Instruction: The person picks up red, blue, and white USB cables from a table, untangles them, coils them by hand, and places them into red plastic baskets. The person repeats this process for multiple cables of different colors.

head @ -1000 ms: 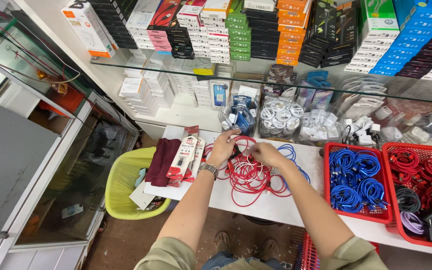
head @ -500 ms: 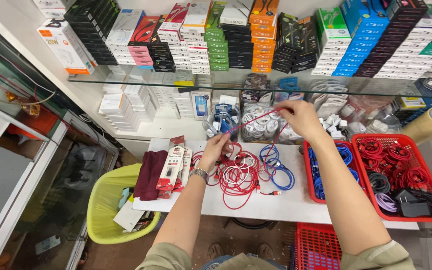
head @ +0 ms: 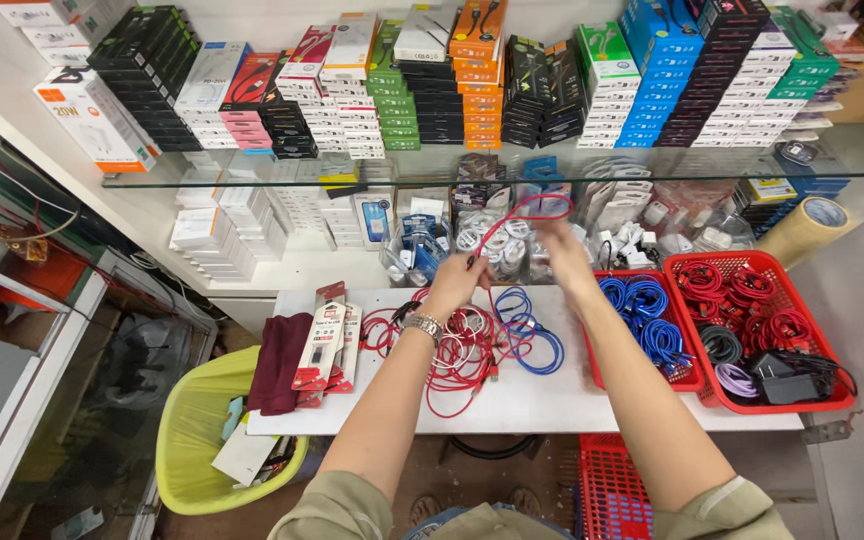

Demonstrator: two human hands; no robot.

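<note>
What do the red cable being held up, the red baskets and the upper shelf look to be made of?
Red cable, looped between left hand and right hand: flexible, likely rubbery or braided sheath; too small to tell.
Red baskets: moulded plastic, shown by the lattice walls.
Upper shelf: clear glass; goods behind show through.

Both bare forearms reach forward and converge, elbows low by the body. The left hand (head: pixel 455 283) (a metal watch on its wrist) is lifted, fingers pinched together. The right hand (head: pixel 560 248) sits slightly higher, fingers curled closed, with its back turned upward.
</note>
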